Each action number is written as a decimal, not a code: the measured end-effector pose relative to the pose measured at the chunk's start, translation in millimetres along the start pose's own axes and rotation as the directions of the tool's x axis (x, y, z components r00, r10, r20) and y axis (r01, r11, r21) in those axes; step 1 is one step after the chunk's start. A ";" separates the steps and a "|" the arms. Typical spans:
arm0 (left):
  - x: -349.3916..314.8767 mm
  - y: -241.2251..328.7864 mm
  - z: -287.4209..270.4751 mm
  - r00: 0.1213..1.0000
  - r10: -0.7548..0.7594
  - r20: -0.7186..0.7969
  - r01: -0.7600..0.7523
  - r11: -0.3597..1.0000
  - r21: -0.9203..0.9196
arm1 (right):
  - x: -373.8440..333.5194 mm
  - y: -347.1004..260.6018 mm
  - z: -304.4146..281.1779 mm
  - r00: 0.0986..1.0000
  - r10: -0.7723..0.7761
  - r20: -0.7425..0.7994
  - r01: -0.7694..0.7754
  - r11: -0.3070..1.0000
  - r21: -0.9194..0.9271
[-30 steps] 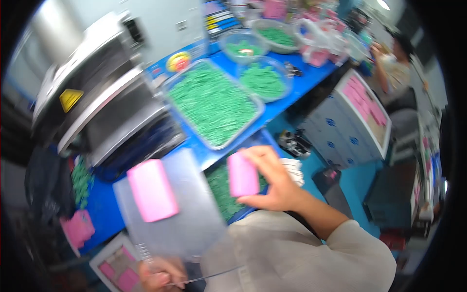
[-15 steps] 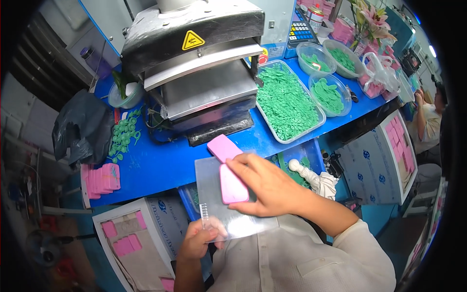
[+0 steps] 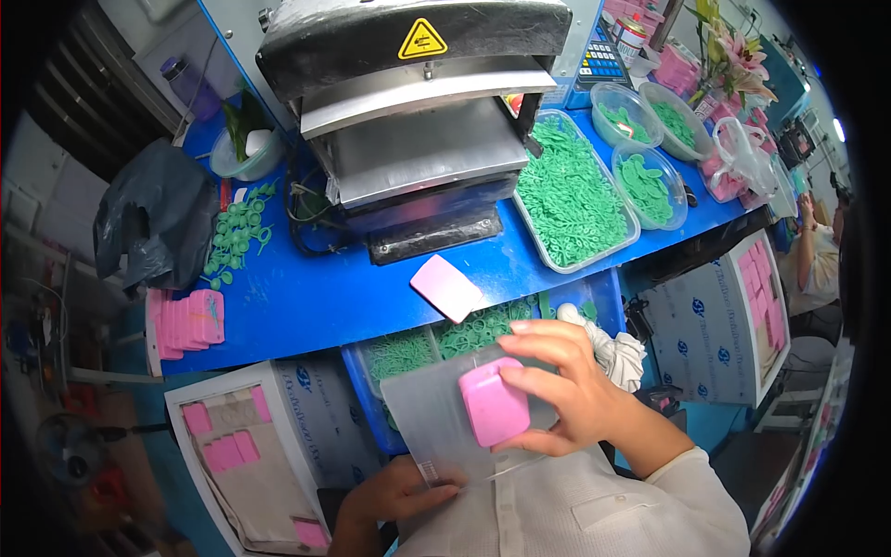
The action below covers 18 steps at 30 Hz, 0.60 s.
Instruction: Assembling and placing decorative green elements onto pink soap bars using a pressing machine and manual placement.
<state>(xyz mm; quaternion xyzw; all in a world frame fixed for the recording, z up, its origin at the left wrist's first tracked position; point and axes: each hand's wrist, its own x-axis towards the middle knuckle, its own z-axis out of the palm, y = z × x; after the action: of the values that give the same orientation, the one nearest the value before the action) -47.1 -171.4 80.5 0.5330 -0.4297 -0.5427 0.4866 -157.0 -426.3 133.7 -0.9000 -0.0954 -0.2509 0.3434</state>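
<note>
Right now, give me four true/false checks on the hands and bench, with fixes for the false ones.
1. The right hand holds a pink block. True.
2. The left hand holds nothing. False: it grips the clear sheet.
3. A second pink block lies on the blue table. True.
4. The dark bag is right of the press. False: it is left of it.

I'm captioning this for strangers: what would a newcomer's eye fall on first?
Probably the big machine at top centre, with its yellow sign. Next, the green pieces heaped in a tray to its right. Then, lower down, the pink block in the right hand, before a clear sheet.
</note>
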 end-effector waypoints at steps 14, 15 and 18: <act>7.4 4.8 4.6 0.992 0.120 0.037 -0.125 0.970 0.207 | -8.3 -12.3 -0.7 0.979 -0.104 -0.174 0.085 0.990 -0.113; 6.8 4.6 4.8 0.992 0.120 0.036 -0.125 0.970 0.208 | -8.2 -12.1 -0.3 0.979 -0.100 -0.177 0.082 0.991 -0.107; 5.8 4.4 5.1 0.995 0.097 0.036 -0.103 0.974 0.203 | -8.4 -11.8 0.1 0.982 -0.090 -0.165 0.075 0.992 -0.098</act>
<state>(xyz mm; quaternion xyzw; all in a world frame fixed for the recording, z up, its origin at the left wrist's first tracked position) -51.7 -178.2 84.2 0.5509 -0.5159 -0.4772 0.4501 -168.2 -417.5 136.0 -0.8855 -0.0917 -0.3445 0.2981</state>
